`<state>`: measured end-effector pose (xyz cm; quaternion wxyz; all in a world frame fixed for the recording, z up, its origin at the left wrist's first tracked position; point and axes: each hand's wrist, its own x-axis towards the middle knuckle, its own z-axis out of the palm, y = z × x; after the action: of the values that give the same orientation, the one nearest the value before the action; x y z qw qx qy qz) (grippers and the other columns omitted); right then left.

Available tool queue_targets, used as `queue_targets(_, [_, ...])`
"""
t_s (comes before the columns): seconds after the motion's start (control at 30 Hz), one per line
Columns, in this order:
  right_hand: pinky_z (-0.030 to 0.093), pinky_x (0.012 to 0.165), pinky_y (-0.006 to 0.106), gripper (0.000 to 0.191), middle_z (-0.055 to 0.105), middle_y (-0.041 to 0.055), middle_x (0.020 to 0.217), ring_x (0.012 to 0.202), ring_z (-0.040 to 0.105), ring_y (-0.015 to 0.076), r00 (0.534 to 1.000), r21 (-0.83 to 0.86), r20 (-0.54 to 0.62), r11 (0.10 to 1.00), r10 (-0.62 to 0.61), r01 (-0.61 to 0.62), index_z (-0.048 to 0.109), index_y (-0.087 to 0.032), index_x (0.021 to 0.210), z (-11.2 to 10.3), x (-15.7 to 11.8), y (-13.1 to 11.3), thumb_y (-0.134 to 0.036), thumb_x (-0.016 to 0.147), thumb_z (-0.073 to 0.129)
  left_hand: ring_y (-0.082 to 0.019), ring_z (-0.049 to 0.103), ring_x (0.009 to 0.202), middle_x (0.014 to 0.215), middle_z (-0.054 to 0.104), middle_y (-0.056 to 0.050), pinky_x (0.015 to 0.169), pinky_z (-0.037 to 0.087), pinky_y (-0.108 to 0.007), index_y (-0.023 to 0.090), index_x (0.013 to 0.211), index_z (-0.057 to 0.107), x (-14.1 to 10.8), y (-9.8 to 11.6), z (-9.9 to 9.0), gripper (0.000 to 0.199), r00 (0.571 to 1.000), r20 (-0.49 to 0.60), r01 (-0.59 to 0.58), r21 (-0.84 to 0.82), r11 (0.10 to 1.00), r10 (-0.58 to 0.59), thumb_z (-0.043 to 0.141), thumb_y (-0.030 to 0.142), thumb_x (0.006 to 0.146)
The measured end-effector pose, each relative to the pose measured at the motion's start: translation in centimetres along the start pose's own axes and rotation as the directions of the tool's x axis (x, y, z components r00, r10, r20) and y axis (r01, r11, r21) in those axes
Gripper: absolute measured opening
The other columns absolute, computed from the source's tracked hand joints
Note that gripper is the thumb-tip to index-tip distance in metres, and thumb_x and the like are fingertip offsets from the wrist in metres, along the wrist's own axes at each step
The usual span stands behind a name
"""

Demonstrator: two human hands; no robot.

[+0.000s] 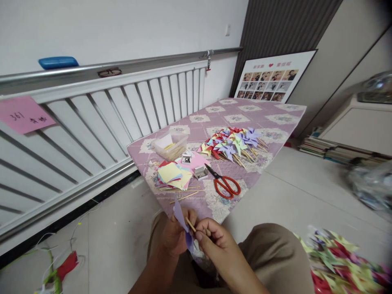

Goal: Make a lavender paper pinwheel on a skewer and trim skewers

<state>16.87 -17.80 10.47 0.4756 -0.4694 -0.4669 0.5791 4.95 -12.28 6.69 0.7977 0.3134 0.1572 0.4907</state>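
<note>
My left hand (175,234) pinches a folded purple paper piece (181,218) over my lap. My right hand (214,239) holds a thin wooden stick (190,224) against that paper. Just beyond my hands stands a low table with a purple patterned cloth (275,118). On it lie red-handled scissors (225,183), a stack of coloured paper squares (173,174), loose wooden sticks (183,192) and a heap of finished paper pinwheels (234,143).
A clear plastic box (170,145) and a small stapler box (200,172) sit on the table. A white radiator (122,110) runs along the left wall. More pinwheels (343,261) lie on the floor at right, books (324,149) farther back.
</note>
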Motion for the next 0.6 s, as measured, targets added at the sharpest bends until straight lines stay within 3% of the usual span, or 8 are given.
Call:
queue_targets(0.3, [0.028, 0.054, 0.024, 0.025, 0.036, -0.0071, 0.061, 0.057, 0.031, 0.0107, 0.998, -0.073, -0.044, 0.996, -0.047, 0.044, 0.049, -0.021, 0.07, 0.16, -0.14, -0.2, -0.04, 0.084, 0.058, -0.006, 0.032, 0.05, 0.06, 0.039, 0.006, 0.05, 0.03, -0.021, 0.018, 0.057, 0.035, 0.07, -0.11, -0.36, 0.058, 0.999, 0.05, -0.003, -0.036, 0.999, 0.005, 0.086, 0.045, 0.064])
queue_targets(0.6, [0.034, 0.056, 0.023, 0.018, 0.041, -0.0057, 0.062, 0.058, 0.04, 0.012, 0.981, -0.29, -0.078, 0.945, -0.179, 0.15, 0.052, -0.021, 0.072, 0.31, -0.48, -0.11, -0.031, 0.086, 0.055, -0.008, 0.04, 0.053, 0.06, 0.042, 0.005, 0.054, 0.033, -0.022, 0.018, 0.057, 0.036, -0.21, -0.27, -0.63, 0.053, 0.999, 0.039, -0.009, -0.079, 0.997, 0.012, 0.082, 0.041, 0.07])
